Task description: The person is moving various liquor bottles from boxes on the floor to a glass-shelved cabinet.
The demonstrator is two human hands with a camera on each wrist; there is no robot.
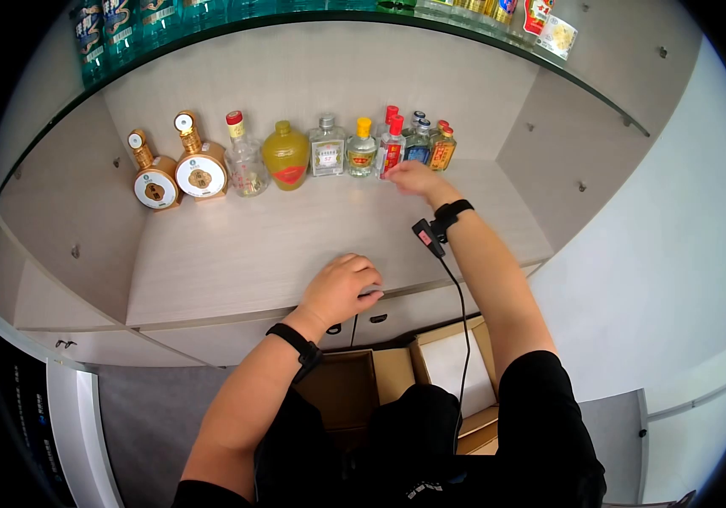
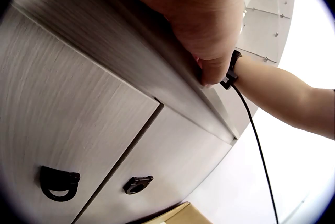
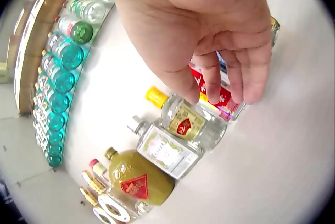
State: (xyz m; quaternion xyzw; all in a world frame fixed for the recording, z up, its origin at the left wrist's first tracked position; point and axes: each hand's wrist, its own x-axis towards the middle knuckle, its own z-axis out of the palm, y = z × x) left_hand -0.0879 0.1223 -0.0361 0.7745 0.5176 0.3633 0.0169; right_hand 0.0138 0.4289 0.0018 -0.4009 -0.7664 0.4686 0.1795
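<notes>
My right hand is stretched out to the small bottles at the right end of the row. In the right wrist view its loosely bent, spread fingers overlap a clear bottle with a red label, hiding part of it. Beside that bottle stands a yellow-capped clear bottle, then a silver-labelled square bottle. The left hand rests at the shelf's front edge, fingers relaxed, with no bottle near it. Its palm side shows large in the left wrist view, the thumb over the edge.
Further left stand an olive-green jug bottle, a red-capped clear bottle and two gold-necked bottles with round white fronts. A glass shelf above bears turquoise bottles. Below are cabinet doors and open cardboard boxes.
</notes>
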